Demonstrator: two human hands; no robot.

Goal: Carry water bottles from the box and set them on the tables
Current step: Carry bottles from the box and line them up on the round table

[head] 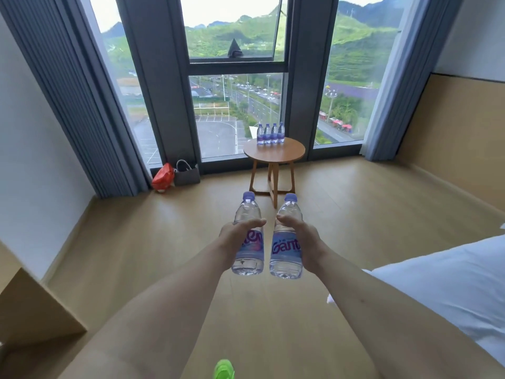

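Note:
My left hand [237,236] grips a clear water bottle [248,214] with a purple cap and blue-pink label, held upright in front of me. My right hand [303,239] grips a second, matching water bottle [286,253] right beside it. Both arms are stretched forward over the wooden floor. Straight ahead by the window stands a small round wooden table [274,154]; several bottles [270,134] of the same kind stand in a row at its far edge. The box is not in view.
A white bed [448,285] fills the right foreground. A red bag [163,177] and a grey tote [187,173] sit on the floor by the left curtain. A wooden cabinet edge [30,305] juts in at the lower left. A green shoe tip [224,370] shows at the bottom.

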